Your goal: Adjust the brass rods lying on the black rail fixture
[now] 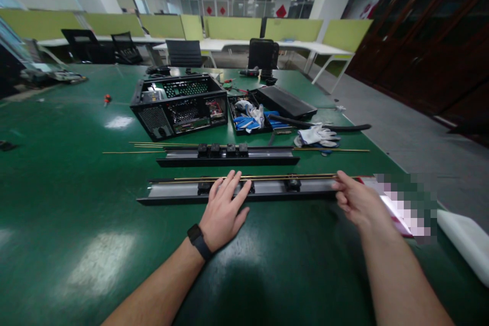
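Observation:
A long black rail with a grey channel (183,191) lies across the green table (76,204) in front of me, with small black blocks and thin brass rods (275,177) along it. My left hand (223,211) lies flat on the rail's middle, fingers stretched out. My right hand (353,201) is at the rail's right end, fingers pinched on the end of the brass rods. A second rail (229,155) with several black blocks lies parallel just beyond.
Behind the rails stand an open black computer case (179,104), a black tray with blue and white gloves (250,114), a flat black panel (284,101), a white glove (317,135) and loose brass rods (332,150). A white object (464,244) lies at right. Desks and chairs fill the background.

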`<state>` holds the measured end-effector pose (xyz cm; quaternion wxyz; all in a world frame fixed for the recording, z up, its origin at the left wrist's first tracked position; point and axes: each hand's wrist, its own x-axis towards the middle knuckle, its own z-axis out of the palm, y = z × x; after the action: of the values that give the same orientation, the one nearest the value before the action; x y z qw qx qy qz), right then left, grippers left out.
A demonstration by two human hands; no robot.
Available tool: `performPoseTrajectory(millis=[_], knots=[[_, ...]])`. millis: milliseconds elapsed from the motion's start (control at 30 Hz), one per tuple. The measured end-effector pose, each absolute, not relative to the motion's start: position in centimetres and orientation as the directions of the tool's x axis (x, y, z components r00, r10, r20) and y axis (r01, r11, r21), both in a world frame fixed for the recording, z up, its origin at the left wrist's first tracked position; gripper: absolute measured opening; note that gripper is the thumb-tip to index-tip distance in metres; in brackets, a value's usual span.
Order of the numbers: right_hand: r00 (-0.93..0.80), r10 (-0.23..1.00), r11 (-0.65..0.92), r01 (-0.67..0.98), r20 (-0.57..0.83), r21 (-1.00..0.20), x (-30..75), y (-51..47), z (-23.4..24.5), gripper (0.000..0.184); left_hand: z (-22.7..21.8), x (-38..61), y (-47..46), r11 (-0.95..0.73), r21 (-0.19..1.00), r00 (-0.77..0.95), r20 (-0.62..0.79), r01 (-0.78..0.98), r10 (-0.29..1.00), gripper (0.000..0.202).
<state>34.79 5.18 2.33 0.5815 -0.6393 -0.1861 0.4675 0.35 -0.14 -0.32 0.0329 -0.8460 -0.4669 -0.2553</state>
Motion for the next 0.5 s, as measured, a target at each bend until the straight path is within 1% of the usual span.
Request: performPoseTrajectory(millis=[100,200,367,500], knots=[[0.435,0.817,-0.288,-0.261,-0.379,-0.921,33.6,4.9,2.3,0.028,-0.3,0.4,-0.1,-0.562,0.188,0.431,0.465,0.806,0.773,0.065],[0.401,0.834,-0.292,-0.26,-0.378,-0.921,33.1,4.7,2.3,0.028,-0.3,0.4,-0.2,-0.557,0.183,0.433,0.454,0.81,0.779,0.064],[0.506,0.773,-0.237,-0.327,-0.382,-0.915,34.9,5.1,2.7,0.026,-0.3,0.4,-0.2,-0.553,0.172,0.435,0.449,0.815,0.781,0.064],[0.496,0.766,-0.263,-0.338,-0.409,-0.904,35.4,5.3,2.7,0.023,-0.3,0.4,-0.2,-0.552,0.171,0.434,0.451,0.816,0.78,0.063]])
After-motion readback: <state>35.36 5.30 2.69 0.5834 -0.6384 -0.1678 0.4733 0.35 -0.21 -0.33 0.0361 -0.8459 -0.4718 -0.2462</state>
